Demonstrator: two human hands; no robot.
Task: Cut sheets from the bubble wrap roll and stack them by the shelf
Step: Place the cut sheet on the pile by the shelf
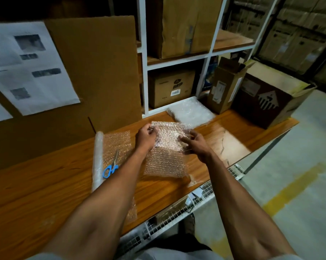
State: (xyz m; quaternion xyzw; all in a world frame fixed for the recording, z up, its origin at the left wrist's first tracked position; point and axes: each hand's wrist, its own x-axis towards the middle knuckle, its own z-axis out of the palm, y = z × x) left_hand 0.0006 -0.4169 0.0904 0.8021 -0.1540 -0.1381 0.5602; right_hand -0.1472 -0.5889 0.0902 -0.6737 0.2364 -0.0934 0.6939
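A person's two bare hands lift a cut bubble wrap sheet (167,149) above the middle of a wooden table (45,184). The left hand (146,136) pinches the sheet's upper left edge; the right hand (195,142) pinches its right edge, probably to carry it flat. At two o'clock, near the white shelf (144,72), lies the stack of cut sheets (192,112), likely where this one is headed. At nine o'clock lies the partly unrolled bubble wrap roll (98,158), with blue-handled scissors (112,166) resting on its loose end.

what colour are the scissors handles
Bright blue, on the scissors lying on the unrolled bubble wrap; head view.
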